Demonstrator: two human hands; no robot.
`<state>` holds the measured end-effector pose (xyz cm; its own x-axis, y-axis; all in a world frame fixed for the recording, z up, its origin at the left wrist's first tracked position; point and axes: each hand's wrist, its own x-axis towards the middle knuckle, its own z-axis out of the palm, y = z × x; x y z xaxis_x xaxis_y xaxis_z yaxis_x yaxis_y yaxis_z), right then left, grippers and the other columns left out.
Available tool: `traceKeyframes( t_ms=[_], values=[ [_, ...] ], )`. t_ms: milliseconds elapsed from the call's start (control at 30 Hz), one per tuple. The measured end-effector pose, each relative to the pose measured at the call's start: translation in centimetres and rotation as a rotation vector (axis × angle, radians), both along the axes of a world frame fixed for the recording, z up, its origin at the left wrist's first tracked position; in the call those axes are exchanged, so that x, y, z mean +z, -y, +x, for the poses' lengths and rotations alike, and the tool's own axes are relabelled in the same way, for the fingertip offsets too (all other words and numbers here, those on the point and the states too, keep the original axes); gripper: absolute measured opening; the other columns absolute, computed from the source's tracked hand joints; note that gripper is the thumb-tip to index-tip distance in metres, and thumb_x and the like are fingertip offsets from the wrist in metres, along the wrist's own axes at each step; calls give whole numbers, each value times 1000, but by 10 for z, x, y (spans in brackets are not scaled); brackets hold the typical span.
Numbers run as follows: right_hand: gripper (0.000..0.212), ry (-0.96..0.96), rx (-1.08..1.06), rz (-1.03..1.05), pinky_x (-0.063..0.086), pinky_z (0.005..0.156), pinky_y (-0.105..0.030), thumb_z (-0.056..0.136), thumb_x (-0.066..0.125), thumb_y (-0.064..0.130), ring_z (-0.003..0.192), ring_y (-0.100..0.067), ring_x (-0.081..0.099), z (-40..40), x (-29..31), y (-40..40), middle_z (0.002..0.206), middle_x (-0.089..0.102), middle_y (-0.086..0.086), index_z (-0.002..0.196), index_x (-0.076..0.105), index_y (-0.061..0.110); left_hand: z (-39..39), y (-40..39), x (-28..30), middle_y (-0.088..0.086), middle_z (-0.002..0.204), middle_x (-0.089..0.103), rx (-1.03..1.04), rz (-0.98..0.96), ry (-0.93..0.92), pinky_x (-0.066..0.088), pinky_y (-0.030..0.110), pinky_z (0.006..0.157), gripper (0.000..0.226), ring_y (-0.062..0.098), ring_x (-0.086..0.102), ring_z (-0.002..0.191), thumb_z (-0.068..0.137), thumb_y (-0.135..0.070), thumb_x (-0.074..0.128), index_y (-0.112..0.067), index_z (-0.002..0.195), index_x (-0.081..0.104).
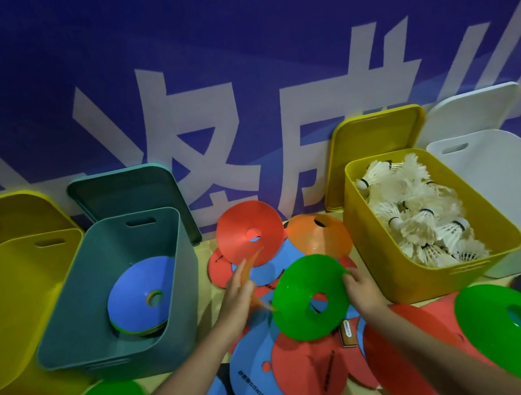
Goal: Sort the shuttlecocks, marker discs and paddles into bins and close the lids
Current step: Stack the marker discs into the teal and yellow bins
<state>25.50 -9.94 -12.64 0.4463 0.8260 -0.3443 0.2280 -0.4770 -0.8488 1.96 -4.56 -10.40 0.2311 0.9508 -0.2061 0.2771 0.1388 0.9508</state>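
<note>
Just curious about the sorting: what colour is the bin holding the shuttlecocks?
Yellow bin, full of white shuttlecocks; clear in the head view.

Smooth matt plastic bins [406, 279], glossy plastic discs [308, 297] (the green ones translucent), white feathered shuttlecocks [418, 214]

Blue banner [222, 30] with large white characters [217, 156] behind; tan tabletop [203, 277].
</note>
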Motion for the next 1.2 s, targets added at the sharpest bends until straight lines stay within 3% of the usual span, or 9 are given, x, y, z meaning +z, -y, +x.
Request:
traceKeyframes(
  t_ms=[100,267,467,567,700,767,867,967,1200],
  values=[
    [28,50,14,-18,44,71,-35,95,42,9,87,-29,58,-4,-18,6,106,64,-16,118,58,6,-8,-3,-4,-2,144,42,68,3,-84,36,29,105,64,16,41,131,83,-36,30,-22,145,36],
    [44,92,-17,-4,45,70,-38,94,41,1,82,-32,57,-2,-22,5,110,61,-20,138,43,7,-27,-12,-21,-2,119,63,184,37,-266,50,42,93,43,23,60,109,97,-34,33,-26,138,45],
    [54,39,-24,77,49,81,-45,91,40,-5,102,-43,57,-9,-12,-2,114,60,-18,143,39,12,-39,-18,18,-10,92,63,324,263,-341,51,31,71,22,16,63,87,100,-23,44,-21,117,57],
    [52,-49,-47,88,48,79,-44,90,40,-7,97,-39,57,-17,-9,-11,110,59,-12,139,45,11,-51,-28,43,-6,103,61,321,291,-299,45,21,67,26,15,59,92,100,-21,45,-19,124,52],
    [51,-108,-72,86,42,66,-33,89,41,-6,79,-23,54,-39,-10,-25,106,62,-15,137,46,10,-82,-39,61,-2,108,62,309,325,-236,49,33,78,33,18,61,96,100,-18,42,-24,132,47],
    [52,-126,-82,107,40,63,-32,87,41,-7,76,-23,54,-55,-5,-34,99,62,-17,136,48,8,-101,-43,66,-5,113,60,331,324,-168,48,29,81,31,17,59,104,100,-14,42,-25,128,51],
    [51,-128,-89,193,40,70,-31,84,41,-10,88,-24,54,-80,12,-52,114,62,-18,132,51,7,-134,-50,76,-6,124,55,388,320,-132,44,28,89,37,13,52,112,100,-11,40,-26,133,48],
    [50,-135,-98,267,42,66,-30,86,40,-8,83,-22,55,-101,30,-69,111,62,-13,132,51,9,-178,-58,82,-4,134,48,425,320,-145,40,31,99,49,13,46,121,99,-7,41,-23,145,35],
    [48,-87,-162,434,41,84,-30,89,41,-7,102,-19,51,-146,55,-91,119,57,-7,133,50,8,-256,-71,80,11,141,49,474,274,-258,39,33,89,53,29,47,126,94,2,40,-16,144,39]
  ],
)
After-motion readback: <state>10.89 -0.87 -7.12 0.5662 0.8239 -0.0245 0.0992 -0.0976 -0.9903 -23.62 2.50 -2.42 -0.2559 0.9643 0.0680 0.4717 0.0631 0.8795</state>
